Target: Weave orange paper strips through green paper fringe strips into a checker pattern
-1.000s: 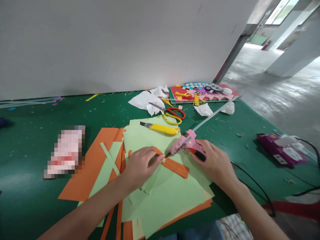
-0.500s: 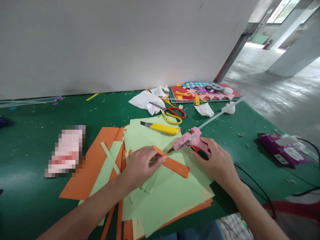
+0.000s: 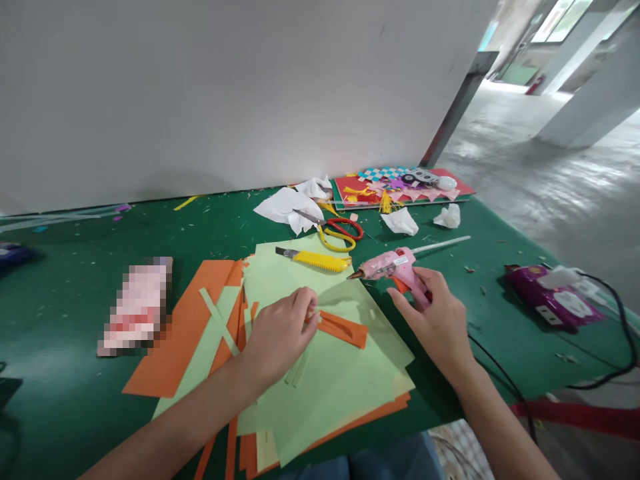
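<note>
Pinched between the fingers of my left hand [image 3: 285, 327] is the end of a folded orange paper strip [image 3: 345, 329], held over the pale green sheets [image 3: 350, 380]. My right hand [image 3: 437, 317] grips the handle of a pink glue gun [image 3: 395, 267], its nozzle pointing left and a clear glue stick [image 3: 443, 244] jutting from its back. The nozzle is apart from the strip. Beyond my left hand a yellow utility knife [image 3: 320, 260] lies on the green paper, blade partly out. Narrow green strips [image 3: 299, 367] lie under my left hand, partly hidden.
Red-and-yellow scissors [image 3: 343, 232] and crumpled tissues [image 3: 287, 208] lie behind the paper. Orange sheets [image 3: 165, 360] are at left, near a pixelated pink item [image 3: 137, 303]. A purple box [image 3: 550, 297] with cables sits at right. A red board [image 3: 345, 190] of paper crafts stands at the back.
The glue gun has moved away from the strip, up and to the right, and turned more level. My left fingers have closed more tightly over the strip's end.
</note>
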`<action>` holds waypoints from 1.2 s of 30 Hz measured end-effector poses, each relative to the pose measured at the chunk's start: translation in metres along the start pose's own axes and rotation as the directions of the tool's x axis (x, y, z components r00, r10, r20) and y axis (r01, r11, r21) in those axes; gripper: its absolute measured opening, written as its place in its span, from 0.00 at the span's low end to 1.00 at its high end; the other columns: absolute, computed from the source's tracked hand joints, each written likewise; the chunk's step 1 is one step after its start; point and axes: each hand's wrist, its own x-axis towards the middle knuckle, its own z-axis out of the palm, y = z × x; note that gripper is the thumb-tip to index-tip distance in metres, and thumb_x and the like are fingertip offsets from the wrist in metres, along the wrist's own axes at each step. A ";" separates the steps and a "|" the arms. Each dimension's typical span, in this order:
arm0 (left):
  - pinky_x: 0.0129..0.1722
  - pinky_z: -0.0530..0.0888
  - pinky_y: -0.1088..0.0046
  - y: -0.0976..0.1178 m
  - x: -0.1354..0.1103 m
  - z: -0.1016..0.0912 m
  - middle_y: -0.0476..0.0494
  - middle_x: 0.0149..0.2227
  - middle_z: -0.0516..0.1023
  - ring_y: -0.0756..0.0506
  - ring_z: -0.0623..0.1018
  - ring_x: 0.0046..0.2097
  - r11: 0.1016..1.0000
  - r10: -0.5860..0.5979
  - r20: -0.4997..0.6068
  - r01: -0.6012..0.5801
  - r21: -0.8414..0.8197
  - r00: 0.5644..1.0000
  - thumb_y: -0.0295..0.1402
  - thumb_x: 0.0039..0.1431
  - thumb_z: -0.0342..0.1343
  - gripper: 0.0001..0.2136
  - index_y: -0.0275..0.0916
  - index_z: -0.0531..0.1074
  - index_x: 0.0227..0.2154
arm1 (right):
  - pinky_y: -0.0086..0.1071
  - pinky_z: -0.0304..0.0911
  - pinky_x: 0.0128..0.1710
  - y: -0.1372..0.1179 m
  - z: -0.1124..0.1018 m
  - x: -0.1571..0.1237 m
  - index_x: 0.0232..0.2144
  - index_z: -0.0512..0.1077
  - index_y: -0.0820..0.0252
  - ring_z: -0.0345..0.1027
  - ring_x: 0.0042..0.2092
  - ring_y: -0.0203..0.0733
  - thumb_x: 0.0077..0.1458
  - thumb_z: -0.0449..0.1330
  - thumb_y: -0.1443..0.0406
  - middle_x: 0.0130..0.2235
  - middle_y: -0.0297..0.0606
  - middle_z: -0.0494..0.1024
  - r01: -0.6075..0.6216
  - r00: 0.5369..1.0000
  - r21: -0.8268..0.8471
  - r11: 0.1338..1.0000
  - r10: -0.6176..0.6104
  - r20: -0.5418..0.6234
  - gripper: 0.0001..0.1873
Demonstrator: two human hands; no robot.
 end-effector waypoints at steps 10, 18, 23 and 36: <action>0.25 0.59 0.73 0.011 0.011 -0.001 0.52 0.30 0.73 0.47 0.75 0.30 0.976 0.012 0.023 -0.016 0.215 1.000 0.27 0.60 0.45 0.04 0.43 0.58 0.33 | 0.33 0.62 0.30 0.001 -0.003 0.001 0.45 0.66 0.58 0.69 0.31 0.43 0.52 0.59 0.50 0.36 0.40 0.76 0.009 1.000 0.063 0.998 -0.009 -0.011 0.23; 0.25 0.59 0.72 0.014 0.010 0.001 0.51 0.30 0.74 0.47 0.75 0.30 0.961 0.027 0.019 -0.031 0.276 0.999 0.27 0.60 0.46 0.03 0.42 0.59 0.34 | 0.33 0.63 0.31 0.002 -0.003 0.001 0.45 0.66 0.57 0.70 0.33 0.44 0.53 0.58 0.51 0.37 0.40 0.76 0.026 1.000 0.076 0.997 -0.026 -0.002 0.22; 0.24 0.59 0.72 0.015 0.009 0.000 0.51 0.30 0.74 0.47 0.75 0.30 0.958 0.025 0.021 -0.030 0.284 0.999 0.28 0.61 0.47 0.03 0.42 0.59 0.32 | 0.33 0.62 0.31 0.003 -0.002 0.001 0.45 0.66 0.58 0.70 0.32 0.43 0.53 0.59 0.51 0.38 0.40 0.76 0.015 1.000 0.066 0.998 -0.016 0.007 0.23; 0.24 0.58 0.72 0.015 0.006 0.000 0.52 0.29 0.74 0.47 0.75 0.29 0.971 0.016 0.019 -0.020 0.240 1.000 0.29 0.61 0.46 0.03 0.42 0.58 0.32 | 0.33 0.62 0.31 0.004 -0.002 0.001 0.45 0.66 0.57 0.70 0.33 0.45 0.53 0.58 0.50 0.37 0.41 0.77 0.011 1.000 0.060 0.998 -0.011 0.012 0.23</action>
